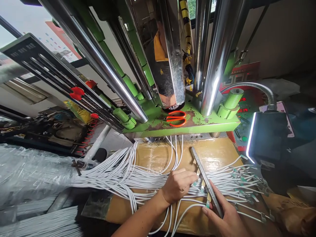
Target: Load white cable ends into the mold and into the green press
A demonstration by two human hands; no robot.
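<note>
A flat metal bar (206, 181), tilted over the cables, is gripped near its lower end by my right hand (225, 212), thumb on one side and fingers on the other. Several brass-coloured connectors with green parts (202, 186) stick out along the bar's left edge. Beside its upper part, my left hand (178, 184) is closed, thumb and forefinger pinched at one of the green connector ends (195, 182); the fingers partly hide it. Beneath both hands runs a thick spread of white cables (153, 179), their ends (243, 184) fanned out on the right.
A green press bed (192, 125) with steel columns (216, 65) stands behind the cardboard-covered table (150, 154). Orange-handled scissors (176, 118) lie on the bed. A lit lamp (251, 138) is on the right. Clear plastic wrap (34, 174) covers the cable bundle at left.
</note>
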